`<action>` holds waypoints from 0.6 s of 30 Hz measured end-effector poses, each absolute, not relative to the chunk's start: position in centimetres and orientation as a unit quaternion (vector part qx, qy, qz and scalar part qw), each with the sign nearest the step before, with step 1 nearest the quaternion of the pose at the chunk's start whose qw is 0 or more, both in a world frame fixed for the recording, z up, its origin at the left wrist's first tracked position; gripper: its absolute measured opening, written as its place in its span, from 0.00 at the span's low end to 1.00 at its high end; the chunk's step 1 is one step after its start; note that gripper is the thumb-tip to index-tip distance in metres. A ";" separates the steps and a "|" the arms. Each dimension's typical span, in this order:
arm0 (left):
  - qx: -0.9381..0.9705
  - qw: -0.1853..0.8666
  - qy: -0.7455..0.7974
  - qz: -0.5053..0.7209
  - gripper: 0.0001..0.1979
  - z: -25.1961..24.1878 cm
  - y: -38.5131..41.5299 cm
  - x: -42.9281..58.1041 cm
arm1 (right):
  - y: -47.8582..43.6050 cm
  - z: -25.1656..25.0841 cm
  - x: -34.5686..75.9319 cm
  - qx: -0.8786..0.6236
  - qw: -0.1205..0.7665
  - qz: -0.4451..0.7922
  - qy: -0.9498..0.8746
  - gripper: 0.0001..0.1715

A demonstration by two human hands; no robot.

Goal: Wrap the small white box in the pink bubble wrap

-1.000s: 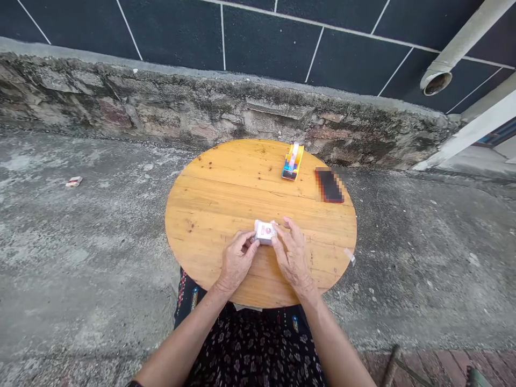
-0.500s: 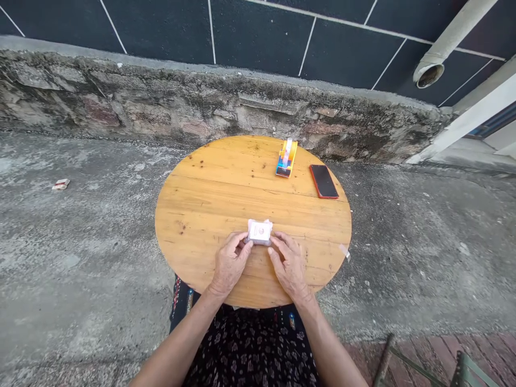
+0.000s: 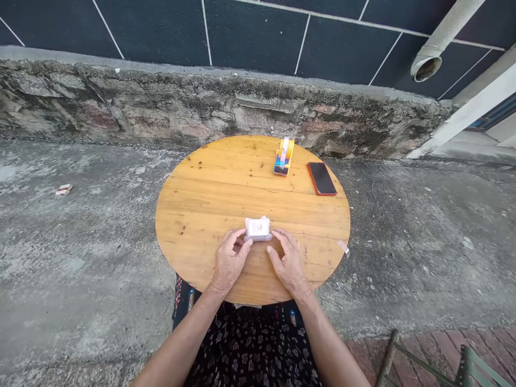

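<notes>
A small white package in clear or pinkish wrap (image 3: 258,228) lies on the round wooden table (image 3: 193,199), its printed face up. My left hand (image 3: 230,260) rests at its left side, thumb and fingers apart, the fingertips at the wrap's edge. On the other side, my right hand (image 3: 288,262) has its thumb and fingers spread, with the index fingertip close to the package's right edge. Neither hand is closed round the package.
A yellow and blue tape dispenser (image 3: 284,157) stands near the table's far edge. To its right lies a phone in a red case (image 3: 322,178). A strip of tape (image 3: 344,248) hangs at the right edge. A stone wall base (image 3: 169,107) runs behind the table.
My right thumb and fingers have come slightly away from the package. The package sits a little farther from my thumbs. The whole view has shifted slightly.
</notes>
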State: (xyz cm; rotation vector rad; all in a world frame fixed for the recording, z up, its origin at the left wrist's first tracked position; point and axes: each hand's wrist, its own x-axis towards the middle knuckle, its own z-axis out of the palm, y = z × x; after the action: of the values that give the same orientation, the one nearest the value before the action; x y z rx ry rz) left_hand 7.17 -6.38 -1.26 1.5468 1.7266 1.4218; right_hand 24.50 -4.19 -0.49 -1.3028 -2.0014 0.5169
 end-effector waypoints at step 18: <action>0.551 0.220 0.610 0.526 0.11 -1.3 -6.5 7.1 | -4.0 -0.8 24.9 -0.483 0.445 0.228 -0.718 0.15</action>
State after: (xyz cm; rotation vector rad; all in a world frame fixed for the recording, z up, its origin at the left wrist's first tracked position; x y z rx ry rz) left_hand 7.12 -6.50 -1.27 1.5238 1.6865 1.4546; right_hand 24.85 -3.99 -0.75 -1.1979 -1.7802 0.5641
